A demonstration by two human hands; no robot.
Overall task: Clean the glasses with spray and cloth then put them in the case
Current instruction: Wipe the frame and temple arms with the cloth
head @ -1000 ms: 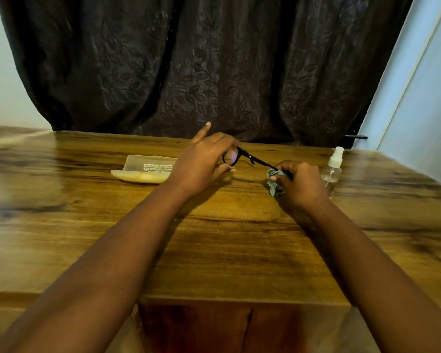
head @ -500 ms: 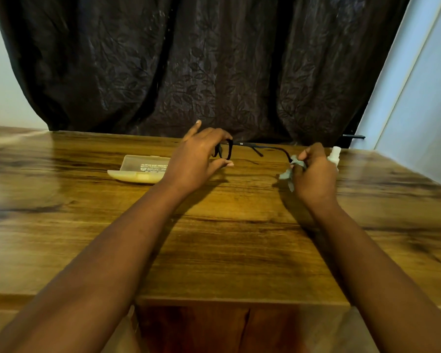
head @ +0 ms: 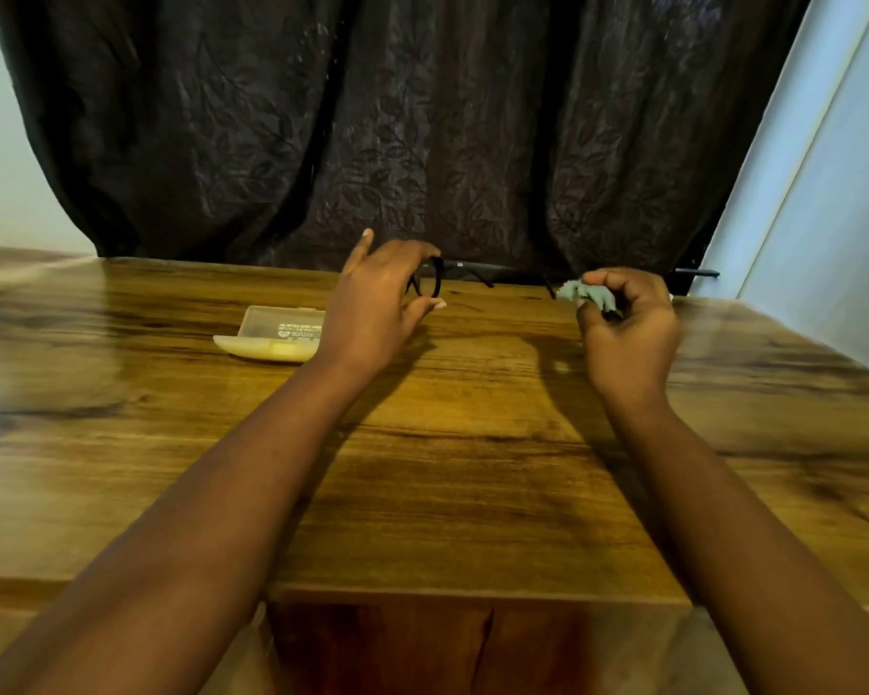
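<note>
While left grip (head: 382,298) pinching glasses (head: 435,283), right grip (head: 623,323) clutching cloth (head: 585,294) beside temple tip.

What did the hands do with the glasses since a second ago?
The right hand, pinching the cloth, slid outward along the glasses' arm and has now come off its tip. The spray bottle is now hidden behind it. The left hand still holds the frame; the case hasn't moved.

Black glasses (head: 435,283); pale green cloth (head: 580,293); translucent cream case (head: 272,336); leaf-patterned dark curtain (head: 397,127) seen behind brown wood-grained table (head: 472,469).
</note>
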